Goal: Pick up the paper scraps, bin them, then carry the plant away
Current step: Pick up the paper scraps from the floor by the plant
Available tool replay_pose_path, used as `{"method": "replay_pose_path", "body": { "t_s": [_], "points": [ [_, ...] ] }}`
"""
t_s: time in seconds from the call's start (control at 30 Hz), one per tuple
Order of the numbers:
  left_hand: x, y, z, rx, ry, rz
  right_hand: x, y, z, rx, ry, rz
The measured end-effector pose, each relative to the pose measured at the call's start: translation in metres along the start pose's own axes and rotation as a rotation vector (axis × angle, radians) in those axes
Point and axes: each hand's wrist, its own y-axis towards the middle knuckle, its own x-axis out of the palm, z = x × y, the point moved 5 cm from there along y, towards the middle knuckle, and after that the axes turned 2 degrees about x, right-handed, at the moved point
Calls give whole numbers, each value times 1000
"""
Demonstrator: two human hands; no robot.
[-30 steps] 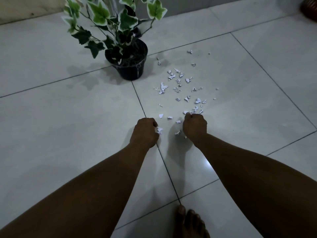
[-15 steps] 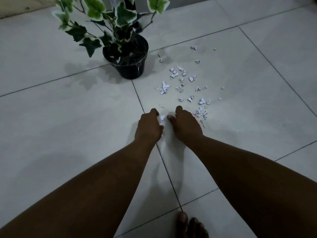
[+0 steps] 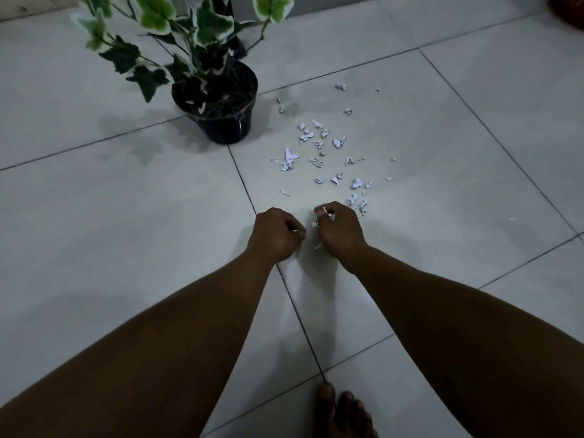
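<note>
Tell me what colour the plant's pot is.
Black, glossy; the pot shows best in the head view, which is the only one.

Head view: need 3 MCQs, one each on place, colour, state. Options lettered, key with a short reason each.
1. Where do most loose paper scraps lie relative to the plant pot?
A. To its right, on the floor tile
B. Inside it
C. Far to its left

2. What colour is the pot?
A. White
B. Black
C. Red

3. What is the right hand doing?
A. Lying flat and empty on the floor
B. Gripping the pot rim
C. Holding scraps in curled fingers

Key: 1 A, the scraps spread across the tile right of the pot. 2 B, the pot is glossy black under green-and-white leaves. 3 C, white bits show between its curled fingers; the left hand is curled too, with a sliver of white at its fingers.
</note>
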Motion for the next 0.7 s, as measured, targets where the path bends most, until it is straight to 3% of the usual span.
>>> {"method": "replay_pose_path", "body": {
  "t_s": [0.17,0.23,0.5,0.7],
  "points": [
    [1,-19,25,55,-313,-3,3,-16,11,365,425,-103],
    [-1,-23,30,24,-311,16,7,-23,12,434,522,-138],
    [-10,-33,34,53,-90,23,5,-37,7,373,312,-161],
    [-13,-41,17,95,-94,-168,-9,-35,18,445,367,-149]
  ]
}}
